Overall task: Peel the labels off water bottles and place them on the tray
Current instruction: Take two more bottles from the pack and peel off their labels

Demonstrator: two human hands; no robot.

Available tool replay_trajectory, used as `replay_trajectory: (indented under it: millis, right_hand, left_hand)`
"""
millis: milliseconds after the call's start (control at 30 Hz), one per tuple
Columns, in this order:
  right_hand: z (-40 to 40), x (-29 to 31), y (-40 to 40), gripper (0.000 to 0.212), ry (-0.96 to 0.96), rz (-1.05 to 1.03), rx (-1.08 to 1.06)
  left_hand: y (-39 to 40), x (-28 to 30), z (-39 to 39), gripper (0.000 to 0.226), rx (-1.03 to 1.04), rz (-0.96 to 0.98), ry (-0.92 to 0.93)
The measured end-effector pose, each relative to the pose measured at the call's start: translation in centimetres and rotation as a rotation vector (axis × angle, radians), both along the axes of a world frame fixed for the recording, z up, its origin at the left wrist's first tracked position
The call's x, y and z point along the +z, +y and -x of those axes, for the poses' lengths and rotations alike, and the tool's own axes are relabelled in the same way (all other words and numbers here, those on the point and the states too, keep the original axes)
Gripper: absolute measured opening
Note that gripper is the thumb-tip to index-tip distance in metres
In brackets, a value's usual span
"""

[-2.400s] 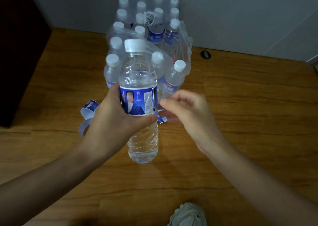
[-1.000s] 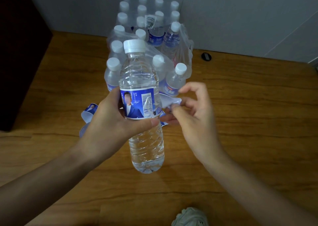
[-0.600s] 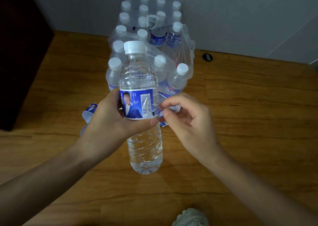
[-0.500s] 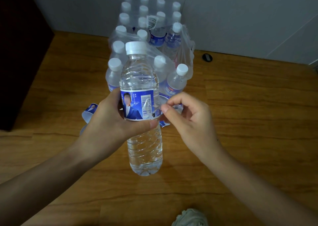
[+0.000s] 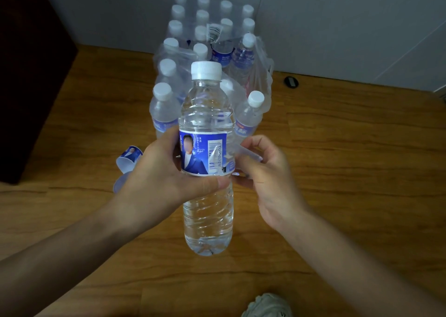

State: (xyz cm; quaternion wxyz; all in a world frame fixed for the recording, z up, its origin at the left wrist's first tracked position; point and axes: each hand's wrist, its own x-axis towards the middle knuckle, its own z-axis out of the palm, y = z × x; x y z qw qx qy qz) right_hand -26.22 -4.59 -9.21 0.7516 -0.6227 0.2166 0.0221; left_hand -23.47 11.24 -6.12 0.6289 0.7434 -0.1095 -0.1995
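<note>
Bottle (image 5: pixel 208 162): clear plastic, ribbed, full of water, white screw cap, held upright above the wood floor (image 5: pixel 350 162) at centre of view. Label (image 5: pixel 204 155): blue band round the bottle's middle, printed with a figure in a blue suit, white text and a barcode; its right edge is lifted off the plastic, white underside showing, a small tear at the lower edge. Left hand (image 5: pixel 164 174) grips the bottle from the left, thumb laid across just under the label, fingers curled behind. Right hand (image 5: pixel 263 172) sits just right of the bottle, thumb and fingers pinching the loose flap of the label. Far side: one pack (image 5: pixel 212 58) of bottles in torn clear wrap against the grey wall, white caps up; about eighteen caps countable, some hidden behind the held bottle, so exact count cannot be told. Bottles in hand: one. Left of the held bottle, on the floor, two curled peeled labels (image 5: pixel 128 158), partly hidden by the left hand. One small dark round object (image 5: pixel 291 82) on the floor near the wall, right of the pack. One pale shoe (image 5: pixel 266 306) at the near edge. Dark furniture (image 5: pixel 31 80) at far left.
</note>
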Motion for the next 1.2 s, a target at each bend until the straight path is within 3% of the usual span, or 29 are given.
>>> replay_trajectory:
  millis: [233,333,400,467,600,700,767,967,1200]
  right_hand:
    - [0.3,-1.1,0.4,0.018,0.117,0.121,0.063]
    - [0.3,-1.3,0.0,0.036,0.076,0.211,0.075]
    - [0.5,-1.1,-0.3,0.053,-0.007,0.348,0.043]
    - [0.6,-0.4,-0.5,0.054,-0.156,0.524,-0.005]
    - [1.7,1.3,-0.5,0.038,-0.558,0.695,-0.205]
    - [2.8,2.2,0.2,0.016,-0.669,0.702,-0.113]
    - [3.1,2.2,0.8,0.011,-0.64,0.748,-0.002]
    - [3.0,1.8,1.9,0.034,-0.43,0.705,0.072]
    - [1.3,2.5,2.4,0.039,-0.126,0.335,0.254]
  left_hand:
    - [-0.4,0.5,0.3,0.065,-0.062,0.035,0.008]
    - [-0.3,0.6,0.1,0.066,-0.054,0.019,-0.01]
    - [-0.2,0.7,-0.1,0.065,-0.04,0.015,-0.005]
    - [-0.2,0.6,-0.2,0.067,-0.033,0.01,0.009]
    - [-0.3,0.2,-0.3,0.069,0.008,0.0,0.02]
    - [-0.3,-0.2,-0.4,0.068,0.046,-0.041,-0.003]
    - [-0.3,-0.6,-0.6,0.064,0.071,-0.069,-0.021]
    - [-0.2,-1.2,-0.9,0.059,0.117,-0.129,-0.049]
    - [-0.5,-1.9,-0.3,0.062,0.121,-0.245,-0.121]
